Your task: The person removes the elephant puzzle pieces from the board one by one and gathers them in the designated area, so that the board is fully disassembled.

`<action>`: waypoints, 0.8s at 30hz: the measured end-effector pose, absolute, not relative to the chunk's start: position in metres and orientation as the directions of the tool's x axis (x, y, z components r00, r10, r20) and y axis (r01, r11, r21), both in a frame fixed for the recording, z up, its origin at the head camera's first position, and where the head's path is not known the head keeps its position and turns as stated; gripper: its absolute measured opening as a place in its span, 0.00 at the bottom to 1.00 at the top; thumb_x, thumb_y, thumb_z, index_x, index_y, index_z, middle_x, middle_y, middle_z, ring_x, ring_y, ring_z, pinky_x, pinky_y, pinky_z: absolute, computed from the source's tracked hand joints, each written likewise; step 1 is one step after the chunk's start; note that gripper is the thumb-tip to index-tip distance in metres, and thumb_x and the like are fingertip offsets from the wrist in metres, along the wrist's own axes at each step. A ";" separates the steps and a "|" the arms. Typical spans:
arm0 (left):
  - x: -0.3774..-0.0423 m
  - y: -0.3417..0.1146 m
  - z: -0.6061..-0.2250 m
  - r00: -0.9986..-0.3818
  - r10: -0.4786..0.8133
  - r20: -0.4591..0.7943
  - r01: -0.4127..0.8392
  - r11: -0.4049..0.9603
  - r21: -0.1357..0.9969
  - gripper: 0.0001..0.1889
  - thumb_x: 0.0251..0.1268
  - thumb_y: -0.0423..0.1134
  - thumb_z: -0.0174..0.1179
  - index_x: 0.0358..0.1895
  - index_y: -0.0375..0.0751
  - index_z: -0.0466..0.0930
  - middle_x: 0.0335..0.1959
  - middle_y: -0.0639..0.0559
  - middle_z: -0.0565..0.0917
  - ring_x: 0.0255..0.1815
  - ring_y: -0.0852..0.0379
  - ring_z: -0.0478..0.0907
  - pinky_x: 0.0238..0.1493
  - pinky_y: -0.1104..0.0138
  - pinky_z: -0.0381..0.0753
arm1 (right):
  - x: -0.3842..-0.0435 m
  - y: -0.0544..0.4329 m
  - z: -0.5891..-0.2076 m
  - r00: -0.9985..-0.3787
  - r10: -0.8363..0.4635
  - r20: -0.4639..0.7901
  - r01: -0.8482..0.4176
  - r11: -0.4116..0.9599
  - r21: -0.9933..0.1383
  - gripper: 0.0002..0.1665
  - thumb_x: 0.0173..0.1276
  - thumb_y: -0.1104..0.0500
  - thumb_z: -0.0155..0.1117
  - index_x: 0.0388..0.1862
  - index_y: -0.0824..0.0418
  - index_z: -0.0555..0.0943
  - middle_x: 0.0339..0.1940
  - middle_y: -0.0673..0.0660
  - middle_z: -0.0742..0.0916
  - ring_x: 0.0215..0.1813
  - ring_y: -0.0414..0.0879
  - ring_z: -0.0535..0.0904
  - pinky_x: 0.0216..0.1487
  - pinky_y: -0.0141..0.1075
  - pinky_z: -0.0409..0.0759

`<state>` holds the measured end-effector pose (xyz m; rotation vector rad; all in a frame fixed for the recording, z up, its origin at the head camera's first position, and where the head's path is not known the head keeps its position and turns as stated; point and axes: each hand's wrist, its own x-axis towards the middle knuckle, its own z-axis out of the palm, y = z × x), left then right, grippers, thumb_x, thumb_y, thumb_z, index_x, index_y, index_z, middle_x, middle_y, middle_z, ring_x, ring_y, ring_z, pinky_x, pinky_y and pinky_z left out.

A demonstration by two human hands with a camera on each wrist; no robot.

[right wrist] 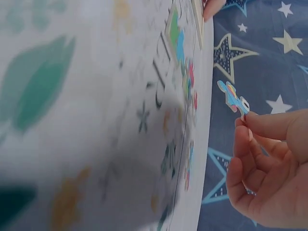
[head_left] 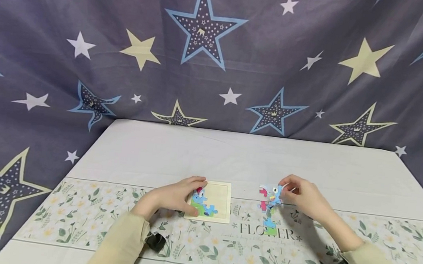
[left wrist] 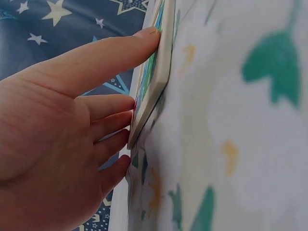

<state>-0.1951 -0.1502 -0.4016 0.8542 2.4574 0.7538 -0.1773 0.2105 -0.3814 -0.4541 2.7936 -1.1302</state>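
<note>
Our left hand [head_left: 177, 195] touches puzzle board [head_left: 219, 194], fingers fairly straight. Our right hand [head_left: 307, 198] pinches blue piece [right wrist: 233, 99] between fingers, above desk [head_left: 251, 162], near loose pieces [head_left: 269, 230].

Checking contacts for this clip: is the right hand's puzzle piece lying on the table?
No, the right hand pinches the puzzle piece in the air above the table.

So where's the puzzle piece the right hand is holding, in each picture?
Head: the held piece is right of centre, below the middle, at the right hand's fingers.
Left wrist: not in this picture.
Right wrist: the held piece is right of centre, slightly above the middle.
Shared landmark: the starry cloth, in all three.
</note>
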 end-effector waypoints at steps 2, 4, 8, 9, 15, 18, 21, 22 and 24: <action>-0.194 -0.151 -0.402 -0.721 0.659 -0.215 0.425 0.666 0.613 0.46 0.50 0.47 0.65 0.71 0.40 0.51 0.73 0.47 0.47 0.73 0.48 0.41 0.68 0.50 0.47 | -0.176 0.216 -0.381 -0.951 -0.308 0.018 -0.236 0.690 -0.684 0.09 0.66 0.62 0.54 0.44 0.61 0.76 0.33 0.55 0.82 0.31 0.43 0.77 0.30 0.35 0.74; -0.193 -0.152 -0.402 -0.725 0.654 -0.216 0.420 0.668 0.615 0.45 0.51 0.48 0.65 0.71 0.41 0.51 0.73 0.48 0.46 0.73 0.49 0.40 0.69 0.50 0.45 | -0.175 0.220 -0.380 -0.951 -0.309 0.006 -0.230 0.696 -0.680 0.10 0.66 0.62 0.54 0.45 0.62 0.76 0.34 0.55 0.82 0.32 0.44 0.77 0.30 0.35 0.75; -0.191 -0.152 -0.403 -0.730 0.649 -0.215 0.413 0.669 0.618 0.45 0.51 0.48 0.65 0.71 0.41 0.51 0.73 0.48 0.45 0.73 0.49 0.39 0.69 0.50 0.44 | -0.173 0.226 -0.381 -0.952 -0.307 -0.016 -0.216 0.705 -0.676 0.11 0.66 0.62 0.54 0.46 0.63 0.76 0.36 0.56 0.82 0.32 0.44 0.78 0.31 0.35 0.75; -0.192 -0.152 -0.403 -0.731 0.648 -0.213 0.412 0.668 0.620 0.45 0.51 0.48 0.65 0.71 0.41 0.51 0.73 0.48 0.45 0.73 0.49 0.39 0.69 0.50 0.44 | -0.173 0.228 -0.381 -0.953 -0.303 -0.025 -0.207 0.707 -0.677 0.10 0.66 0.62 0.54 0.46 0.63 0.76 0.35 0.56 0.82 0.32 0.45 0.78 0.31 0.35 0.75; -0.193 -0.153 -0.405 -0.733 0.653 -0.193 0.418 0.655 0.629 0.45 0.50 0.48 0.66 0.70 0.40 0.52 0.73 0.47 0.46 0.73 0.47 0.40 0.68 0.48 0.44 | -0.175 0.236 -0.385 -0.950 -0.307 -0.055 -0.193 0.717 -0.670 0.10 0.66 0.60 0.55 0.44 0.63 0.76 0.34 0.55 0.82 0.32 0.45 0.78 0.30 0.36 0.75; -0.194 -0.153 -0.406 -0.730 0.658 -0.184 0.422 0.646 0.636 0.45 0.49 0.48 0.66 0.70 0.39 0.52 0.73 0.45 0.47 0.73 0.46 0.41 0.68 0.47 0.45 | -0.175 0.238 -0.387 -0.948 -0.311 -0.062 -0.193 0.721 -0.666 0.11 0.66 0.59 0.56 0.44 0.63 0.77 0.32 0.55 0.82 0.31 0.44 0.78 0.30 0.35 0.75; -0.194 -0.153 -0.407 -0.728 0.660 -0.184 0.421 0.643 0.640 0.45 0.49 0.48 0.66 0.70 0.39 0.52 0.73 0.46 0.48 0.73 0.46 0.41 0.68 0.47 0.45 | -0.175 0.240 -0.388 -0.947 -0.312 -0.075 -0.185 0.723 -0.666 0.11 0.65 0.59 0.57 0.44 0.63 0.77 0.32 0.54 0.83 0.31 0.44 0.78 0.29 0.35 0.75; -0.194 -0.152 -0.407 -0.727 0.661 -0.183 0.420 0.641 0.643 0.45 0.49 0.47 0.66 0.70 0.38 0.52 0.73 0.46 0.48 0.73 0.46 0.41 0.68 0.47 0.46 | -0.176 0.241 -0.389 -0.947 -0.313 -0.078 -0.184 0.724 -0.665 0.11 0.65 0.59 0.57 0.44 0.63 0.77 0.32 0.54 0.83 0.31 0.44 0.78 0.29 0.35 0.75; -0.194 -0.152 -0.407 -0.727 0.662 -0.182 0.419 0.639 0.645 0.45 0.49 0.47 0.66 0.70 0.38 0.52 0.73 0.45 0.48 0.73 0.45 0.41 0.68 0.47 0.46 | -0.177 0.241 -0.390 -0.945 -0.317 -0.083 -0.184 0.723 -0.665 0.10 0.65 0.60 0.57 0.43 0.62 0.78 0.32 0.54 0.83 0.31 0.44 0.78 0.30 0.35 0.75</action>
